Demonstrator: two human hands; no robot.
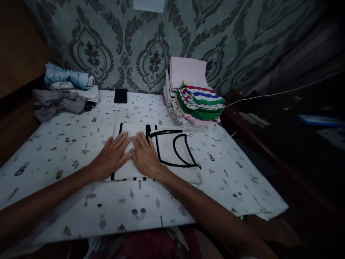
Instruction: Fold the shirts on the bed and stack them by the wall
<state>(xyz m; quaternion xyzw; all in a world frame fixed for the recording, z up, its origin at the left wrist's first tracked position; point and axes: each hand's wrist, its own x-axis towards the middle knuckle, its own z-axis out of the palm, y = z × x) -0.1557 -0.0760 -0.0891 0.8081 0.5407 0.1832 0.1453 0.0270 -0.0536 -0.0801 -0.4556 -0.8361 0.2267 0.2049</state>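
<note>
The white garment with black trim [168, 153] lies flat on the near middle of the bench [237, 190], partly folded by the look of it: its left portion is a neat layered panel with straight black-edged sides, while its right portion lies spread, showing a curved black outline and a narrow black strip; the near edges of the layers do not quite line up at the right.

The left hand [114, 154] rests palm down on the left panel, fingers extended, grasping nothing; the right hand [145, 154] lies just beside it, also flat and open, fingers slightly parted, pressing on the cloth without gripping it; the thumbs nearly meet.

As for progress, a good share seems done: at the far right stands a tall stack of folded pieces, among them a pink cloth [188, 72], a striped cloth [203, 95] and a green cloth [206, 113]; what seems left, apart from finishing this garment, is the loose heap at the far left, where a blue checked cloth [66, 76] and a crumpled grey cloth [58, 104] lie; whether that heap is meant for folding, I cannot tell.
</note>
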